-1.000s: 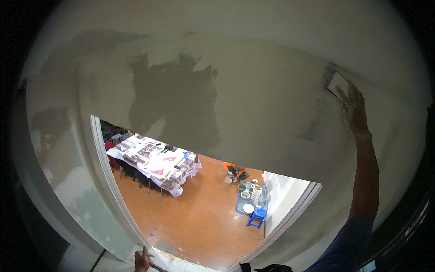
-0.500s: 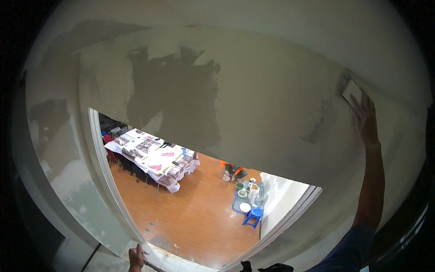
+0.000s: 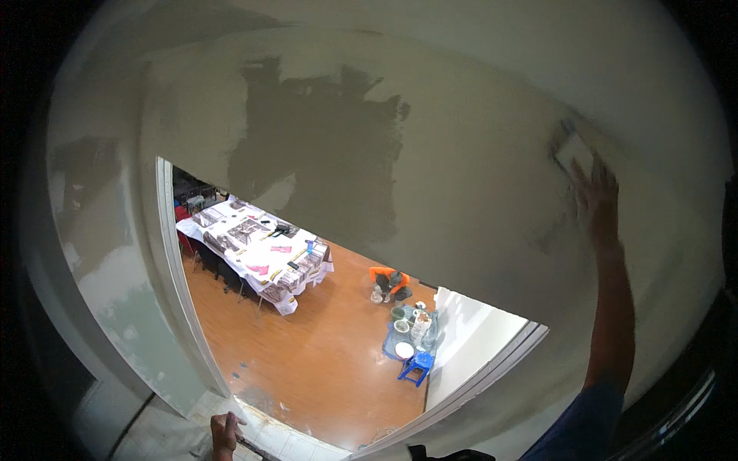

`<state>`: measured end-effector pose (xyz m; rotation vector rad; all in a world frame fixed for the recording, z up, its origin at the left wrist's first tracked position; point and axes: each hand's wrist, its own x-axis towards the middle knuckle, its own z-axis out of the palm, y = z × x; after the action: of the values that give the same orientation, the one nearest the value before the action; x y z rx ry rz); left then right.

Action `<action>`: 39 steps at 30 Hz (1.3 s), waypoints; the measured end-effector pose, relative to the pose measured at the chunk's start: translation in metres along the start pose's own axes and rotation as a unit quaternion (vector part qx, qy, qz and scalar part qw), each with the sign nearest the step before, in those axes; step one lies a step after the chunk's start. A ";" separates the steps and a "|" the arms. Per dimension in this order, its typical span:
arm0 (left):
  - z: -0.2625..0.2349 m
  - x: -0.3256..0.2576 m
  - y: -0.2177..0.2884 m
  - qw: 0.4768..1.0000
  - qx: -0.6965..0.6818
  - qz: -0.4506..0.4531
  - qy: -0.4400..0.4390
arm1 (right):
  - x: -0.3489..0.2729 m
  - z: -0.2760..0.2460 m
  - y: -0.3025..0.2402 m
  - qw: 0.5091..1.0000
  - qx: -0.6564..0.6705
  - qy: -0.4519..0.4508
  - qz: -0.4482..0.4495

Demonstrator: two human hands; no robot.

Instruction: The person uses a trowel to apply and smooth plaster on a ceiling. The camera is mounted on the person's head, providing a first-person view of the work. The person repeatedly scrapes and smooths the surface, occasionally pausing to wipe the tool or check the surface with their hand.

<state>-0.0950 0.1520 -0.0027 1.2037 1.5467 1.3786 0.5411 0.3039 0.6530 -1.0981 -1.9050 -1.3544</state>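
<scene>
My right hand is raised high on the right, gripping a pale, flat rectangular scraper against the wall above the doorway. A dark smear shows along the scraper's far edge. Left of it spreads a large darker, damp-looking patch with ragged edges. Low in the view, my left hand is closed, with the dark end of something narrow beside its fingers; what it is I cannot make out.
White frame strips edge the opening. Beyond it stand a cloth-covered table, a crouching person in orange, a bucket among containers on a sheet, and a blue stool. Patchy filler covers the wall panel at left.
My right hand and the scraper have shifted left along the wall. The view has also moved slightly. The person in orange shows more fully. Beside my left hand a dark narrow end now shows.
</scene>
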 end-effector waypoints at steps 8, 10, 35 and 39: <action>0.013 0.006 0.029 0.997 0.072 -0.013 -0.007 | 0.050 0.060 -0.116 0.973 -0.145 -0.078 -0.160; 0.006 -0.003 0.029 0.996 0.085 0.002 0.002 | 0.065 0.059 -0.127 0.982 -0.149 -0.004 -0.112; -0.007 -0.012 0.019 0.994 0.104 -0.009 0.014 | -0.009 0.070 -0.115 0.985 -0.005 -0.145 -0.097; 0.006 0.009 0.006 0.995 0.097 -0.002 -0.014 | 0.015 0.036 -0.069 0.970 -0.238 -0.036 -0.044</action>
<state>-0.0905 0.1621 0.0032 1.3290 1.6915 1.2253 0.4748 0.3310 0.6194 -1.3104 -1.7370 -1.9104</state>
